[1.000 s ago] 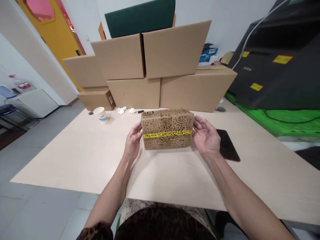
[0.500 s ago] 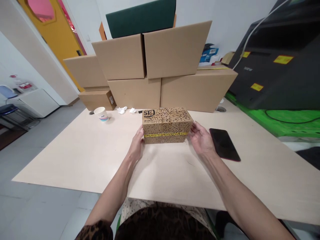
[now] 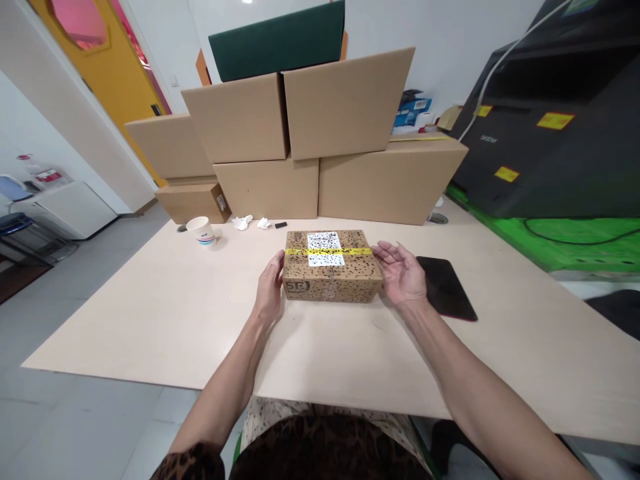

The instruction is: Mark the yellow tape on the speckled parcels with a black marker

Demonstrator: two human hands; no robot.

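Mid-frame I see the left hand (image 3: pixel 269 291) and right hand (image 3: pixel 406 279) gripping both ends of a speckled brown cardboard box (image 3: pixel 333 275), long axis left-right, white paper label (image 3: pixel 320 259) upward, "SF" facing frame-bottom.

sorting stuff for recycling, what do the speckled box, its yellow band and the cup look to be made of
Speckled box: matte cardboard, by its brown colour and straight folded edges.
Yellow band: probably plastic tape, since it lies thin and flat across the top; its gloss is hard to tell.
Cup: likely paper, white with coloured print; any coating can't be made out.
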